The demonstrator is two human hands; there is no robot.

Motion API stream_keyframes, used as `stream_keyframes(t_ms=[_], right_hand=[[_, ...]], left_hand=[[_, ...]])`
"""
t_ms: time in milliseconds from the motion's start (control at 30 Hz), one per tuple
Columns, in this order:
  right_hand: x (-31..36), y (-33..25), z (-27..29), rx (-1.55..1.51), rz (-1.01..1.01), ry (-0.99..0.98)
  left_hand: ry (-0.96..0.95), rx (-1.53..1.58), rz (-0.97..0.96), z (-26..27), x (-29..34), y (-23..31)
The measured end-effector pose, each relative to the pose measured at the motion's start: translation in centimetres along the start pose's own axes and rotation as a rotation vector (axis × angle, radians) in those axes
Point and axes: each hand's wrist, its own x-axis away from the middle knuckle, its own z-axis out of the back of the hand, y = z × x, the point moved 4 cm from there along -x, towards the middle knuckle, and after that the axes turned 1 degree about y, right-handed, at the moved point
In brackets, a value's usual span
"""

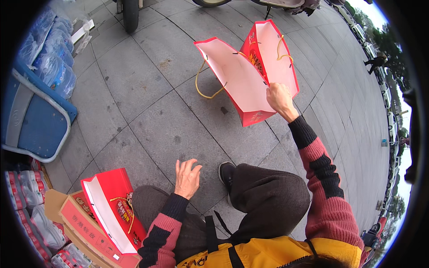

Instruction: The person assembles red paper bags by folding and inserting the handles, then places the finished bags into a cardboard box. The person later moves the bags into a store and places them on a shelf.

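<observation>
My right hand [281, 99] reaches forward and grips the upper edge of a red paper gift bag [241, 80] with a pale pink inside and a yellow cord handle. Touching that bag, a second red gift bag [278, 49] of the same kind stands just behind and to its right, its mouth open. Above the paving near my knees, my left hand [187, 181] is empty, its fingers bent and apart. Further left, another red gift bag [117, 201] with gold print and a yellow cord leans on a cardboard box [80, 219].
Shrink-wrapped packs of cans [33, 190] sit at the lower left. Beyond them are a blue plastic chair [35, 116] and plastic-wrapped bottles [56, 62]. A wheel [130, 15] rests on the grey paving [152, 85] at the far side. Someone [376, 61] walks at far right near parked cars.
</observation>
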Motion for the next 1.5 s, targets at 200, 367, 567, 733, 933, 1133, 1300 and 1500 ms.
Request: stream_keyframes(t_ms=[200,367,567,733,933,1133,1300,1500], right_hand=[[0.2,4.5,-3.2,-0.097,-0.230,-0.126],[-2.3,5.9,-2.0,-0.587,-0.205,0.051],[-1.2,9.8,-2.3,-2.095,-0.652,0.064],[9.2,8.2,-12.3,-2.250,-1.175,-0.020],[17.5,6.2,-19.2,-2.182,-1.455,-0.200],[12.4,7.7,-18.3,-2.179,-1.291,-0.184],[9.4,8.3,-16.4,-2.162,-1.202,-0.178],[6.6,8.2,-14.1,-2.116,-1.121,-0.205]], left_hand=[[0.002,0.178,0.079,-1.8,0.7,-2.0],[0.018,0.211,0.115,-2.4,1.1,-3.1],[-0.120,0.192,0.186,-3.5,1.5,-4.3],[-0.177,0.115,0.185,-3.9,2.3,-4.8],[-0.161,0.046,0.228,-1.0,2.4,-4.8],[0.578,-0.076,0.476,12.3,6.4,-4.6],[0.572,-0.471,0.971,17.5,19.1,-5.4],[0.352,-0.421,0.984,10.9,28.4,-0.3]])
